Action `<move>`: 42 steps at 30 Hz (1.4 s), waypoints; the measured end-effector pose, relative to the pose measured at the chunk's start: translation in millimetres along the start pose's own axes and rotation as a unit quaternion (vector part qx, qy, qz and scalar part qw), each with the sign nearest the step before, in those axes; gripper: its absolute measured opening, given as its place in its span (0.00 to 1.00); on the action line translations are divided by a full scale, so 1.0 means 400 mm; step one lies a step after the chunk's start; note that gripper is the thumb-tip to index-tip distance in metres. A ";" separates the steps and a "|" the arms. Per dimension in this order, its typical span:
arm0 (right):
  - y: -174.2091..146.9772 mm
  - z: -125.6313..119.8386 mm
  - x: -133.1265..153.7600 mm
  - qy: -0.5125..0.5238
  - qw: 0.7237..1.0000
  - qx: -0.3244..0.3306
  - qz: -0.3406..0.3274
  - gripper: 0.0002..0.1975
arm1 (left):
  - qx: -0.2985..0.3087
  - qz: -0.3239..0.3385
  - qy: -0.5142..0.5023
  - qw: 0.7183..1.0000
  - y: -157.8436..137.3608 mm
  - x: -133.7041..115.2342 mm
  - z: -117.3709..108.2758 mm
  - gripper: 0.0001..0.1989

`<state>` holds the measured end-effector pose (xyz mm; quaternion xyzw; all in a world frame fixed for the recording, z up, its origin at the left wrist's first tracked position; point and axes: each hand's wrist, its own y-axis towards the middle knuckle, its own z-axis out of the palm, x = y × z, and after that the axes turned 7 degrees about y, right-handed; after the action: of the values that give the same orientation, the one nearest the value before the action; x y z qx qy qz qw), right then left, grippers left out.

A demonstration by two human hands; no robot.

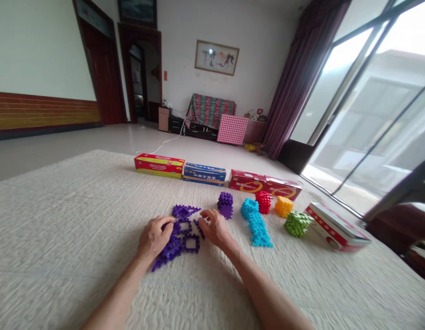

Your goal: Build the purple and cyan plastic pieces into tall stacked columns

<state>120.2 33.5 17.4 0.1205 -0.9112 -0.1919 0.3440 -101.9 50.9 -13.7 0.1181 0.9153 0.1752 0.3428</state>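
In the head view, purple interlocking plastic tiles (191,244) lie in a loose group on the textured cloth, some square with open middles, others triangular. My left hand (155,236) rests at the left side of this group, with curled fingers and thumb closed on a purple tile; the fingertips are partly hidden. To the right of the group, my right hand (214,227) pinches a small purple tile (199,228), seen nearly edge-on. Just beyond my right hand is a purple stack of tiles (226,205).
Right of my hands stand a light blue row of tiles (259,229) and red (264,202), orange (284,206) and green stacks (298,223). A red-yellow box (160,165), a blue box (204,174) and dark red boxes (247,182) line the back; a white-red box (337,228) is at right.
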 end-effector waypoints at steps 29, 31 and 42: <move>0.090 0.040 0.060 -0.015 0.996 0.053 0.065 0.24 | 0.034 -0.113 0.047 0.992 0.008 -0.017 -0.020 0.18; 0.053 0.011 0.035 0.004 0.998 0.007 0.069 0.23 | 0.033 -0.115 0.051 0.992 0.008 -0.016 -0.019 0.18; -0.098 -0.090 -0.051 -0.048 0.993 -0.045 0.096 0.20 | 0.036 -0.109 0.039 0.993 0.007 -0.014 -0.017 0.20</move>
<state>163.1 -4.2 13.4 0.0077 -0.9246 -0.2043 0.3214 -102.1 50.0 -4.7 0.0229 0.9412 0.1080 0.3193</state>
